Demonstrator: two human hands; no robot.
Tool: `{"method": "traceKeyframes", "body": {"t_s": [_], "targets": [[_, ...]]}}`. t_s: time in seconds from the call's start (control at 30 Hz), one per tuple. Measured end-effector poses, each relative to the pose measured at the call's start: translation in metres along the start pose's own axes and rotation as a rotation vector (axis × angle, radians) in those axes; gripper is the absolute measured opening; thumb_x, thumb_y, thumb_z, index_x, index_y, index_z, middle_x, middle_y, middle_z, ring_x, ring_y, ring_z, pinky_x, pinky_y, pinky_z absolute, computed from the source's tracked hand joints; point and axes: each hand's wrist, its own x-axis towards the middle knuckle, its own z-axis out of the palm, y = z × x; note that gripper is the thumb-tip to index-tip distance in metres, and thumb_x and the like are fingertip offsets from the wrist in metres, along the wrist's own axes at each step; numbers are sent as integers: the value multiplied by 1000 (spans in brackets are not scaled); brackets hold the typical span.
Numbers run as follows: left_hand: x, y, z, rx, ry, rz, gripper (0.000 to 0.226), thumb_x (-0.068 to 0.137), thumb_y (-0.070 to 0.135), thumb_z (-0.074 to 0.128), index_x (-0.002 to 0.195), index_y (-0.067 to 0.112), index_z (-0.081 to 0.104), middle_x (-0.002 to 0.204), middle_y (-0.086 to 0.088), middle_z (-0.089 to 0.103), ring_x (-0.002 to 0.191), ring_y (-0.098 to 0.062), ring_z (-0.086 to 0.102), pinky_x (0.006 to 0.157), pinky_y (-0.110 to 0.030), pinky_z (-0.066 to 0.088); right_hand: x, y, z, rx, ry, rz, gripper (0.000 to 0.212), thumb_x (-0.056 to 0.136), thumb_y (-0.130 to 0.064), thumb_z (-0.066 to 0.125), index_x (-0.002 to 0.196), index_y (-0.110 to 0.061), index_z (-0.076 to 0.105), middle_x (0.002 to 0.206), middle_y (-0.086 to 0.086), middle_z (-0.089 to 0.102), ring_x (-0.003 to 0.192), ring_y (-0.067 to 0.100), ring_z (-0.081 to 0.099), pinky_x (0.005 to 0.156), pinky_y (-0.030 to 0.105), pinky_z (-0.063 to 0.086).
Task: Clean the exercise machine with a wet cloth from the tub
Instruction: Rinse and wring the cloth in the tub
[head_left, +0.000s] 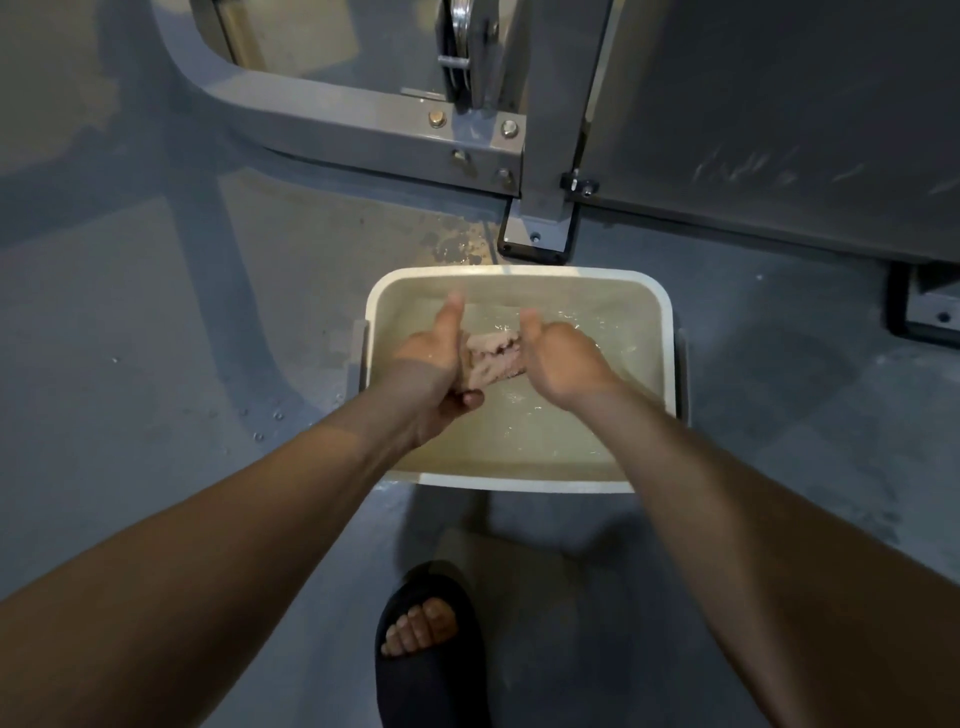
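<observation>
A white rectangular tub (519, 273) of cloudy water stands on the grey floor in front of me. Over the water, a pale pink wet cloth (492, 358) is bunched between both hands. My left hand (434, 371) grips its left end, thumb pointing up. My right hand (563, 364) grips its right end, thumb also raised, fingers hidden under the hand. The grey steel frame of the exercise machine (363, 130) runs across the floor beyond the tub, with bolts and an upright post (550, 156).
Water is splashed on the floor (457, 244) between the tub and the machine's foot plate (537, 244). A dark panel (779, 130) of the machine fills the upper right. My foot in a black slide sandal (426, 639) stands just behind the tub.
</observation>
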Motion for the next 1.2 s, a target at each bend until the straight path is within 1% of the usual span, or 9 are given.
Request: {"method": "traceKeyframes", "body": {"t_s": [0.1,0.17,0.27,0.33,0.5,0.63,0.83,1.0,1.2], "targets": [[9,0,-14,27,-60,56,52,90,51,73,113,4,69,89,-14,70,76,-21,58,54,-29,49,-5,12,-12,241,-159,44,61,97,-69,42,107,-17,74,112,3,64,104,24,63,93,43,47],[12,-6,-19,19,-79,81,27,93,20,76,112,3,66,85,-10,69,75,-19,64,60,-28,55,-4,27,-7,321,-120,-12,34,93,-54,62,94,-22,73,96,-2,71,89,18,67,79,35,52],[14,-16,-22,9,-75,137,28,91,0,73,113,3,57,98,-12,71,81,-19,69,65,-27,58,1,39,-1,263,79,32,42,96,-60,51,85,-22,64,78,-1,70,72,21,68,75,35,59],[13,-20,-24,119,-56,153,34,90,-2,73,115,11,55,109,-11,71,91,-22,70,69,-29,60,3,39,-3,377,113,117,45,97,-63,45,88,-24,63,74,2,69,67,24,69,78,50,63],[16,-34,-25,317,5,143,67,80,18,86,134,37,50,108,0,75,93,-22,73,74,-37,61,4,35,3,317,220,204,31,104,-45,41,119,-18,50,102,5,67,87,32,68,78,51,62],[17,-34,-12,484,71,209,23,101,23,56,123,28,54,108,-9,68,89,-22,63,49,-27,53,-12,23,26,209,131,191,48,106,-53,28,143,-23,24,127,15,51,111,38,58,85,39,43],[25,-29,-10,1041,155,336,9,93,20,63,86,19,57,88,-5,68,83,-28,65,74,-34,56,1,29,31,-1,28,99,24,108,-27,40,129,-15,37,118,17,59,111,37,58,81,36,40],[20,-21,3,548,108,150,17,98,20,51,114,25,50,89,-13,69,63,-29,66,47,-33,55,5,29,31,88,129,171,38,104,-37,42,136,-16,42,105,5,49,108,34,58,83,34,39],[13,-17,20,225,17,-91,32,98,42,43,87,19,61,75,-7,60,73,-25,60,72,-33,52,-25,12,38,5,-139,-117,29,104,-37,35,118,-25,57,109,5,66,102,29,63,89,41,52]]}}
